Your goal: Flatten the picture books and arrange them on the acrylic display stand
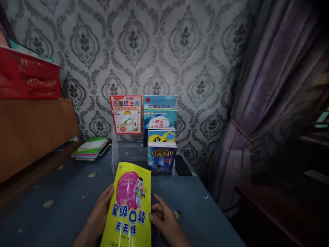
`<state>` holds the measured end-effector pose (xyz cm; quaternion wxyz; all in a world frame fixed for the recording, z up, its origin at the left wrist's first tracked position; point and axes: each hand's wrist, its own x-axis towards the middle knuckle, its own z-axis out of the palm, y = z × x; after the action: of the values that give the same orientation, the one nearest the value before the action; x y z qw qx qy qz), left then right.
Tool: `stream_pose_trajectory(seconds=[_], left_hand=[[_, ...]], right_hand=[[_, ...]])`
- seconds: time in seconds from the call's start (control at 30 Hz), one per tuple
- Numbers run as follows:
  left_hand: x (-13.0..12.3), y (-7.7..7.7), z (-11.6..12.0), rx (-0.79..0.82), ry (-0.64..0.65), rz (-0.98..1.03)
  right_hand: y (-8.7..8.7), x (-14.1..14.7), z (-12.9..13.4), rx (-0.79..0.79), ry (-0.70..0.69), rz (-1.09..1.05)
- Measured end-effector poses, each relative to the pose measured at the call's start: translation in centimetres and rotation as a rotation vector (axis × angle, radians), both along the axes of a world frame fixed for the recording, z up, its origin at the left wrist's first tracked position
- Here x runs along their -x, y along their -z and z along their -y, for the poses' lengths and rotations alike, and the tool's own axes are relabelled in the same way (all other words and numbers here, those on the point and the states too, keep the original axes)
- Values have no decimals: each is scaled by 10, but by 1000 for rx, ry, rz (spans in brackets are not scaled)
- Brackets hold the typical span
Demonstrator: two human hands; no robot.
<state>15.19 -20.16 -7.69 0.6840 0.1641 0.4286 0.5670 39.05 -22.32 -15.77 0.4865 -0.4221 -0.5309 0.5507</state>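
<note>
A yellow workbook [132,206] with a pink circle, a cartoon figure and blue Chinese characters is held up above the table front, cover towards me. My left hand [99,211] is closed on its left edge, with part of the fingers hidden behind it. At the right edge is my right hand [166,219], thumb tip against the book, index finger raised and the others curled. Just beyond stands a clear book rack [114,154]. Its left side holds a red-bordered picture book [126,115]; its right side holds a stepped row of books, with a dark blue book [161,158] in front.
Several books [89,148] lie stacked at the left on the blue tablecloth [64,192]. A wooden box-like piece [36,130] carries a red basket [31,75]. Beside the rack lies a dark flat object [183,166]. A tied curtain [246,113] hangs at the right; patterned wallpaper covers the back wall.
</note>
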Motion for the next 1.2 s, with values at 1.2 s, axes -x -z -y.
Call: stream_pose_trajectory(seconds=[1.2], left_hand=[[61,-54,-28,-663,127,-853]], right_hand=[[-116,6,-39,-422,85,324]])
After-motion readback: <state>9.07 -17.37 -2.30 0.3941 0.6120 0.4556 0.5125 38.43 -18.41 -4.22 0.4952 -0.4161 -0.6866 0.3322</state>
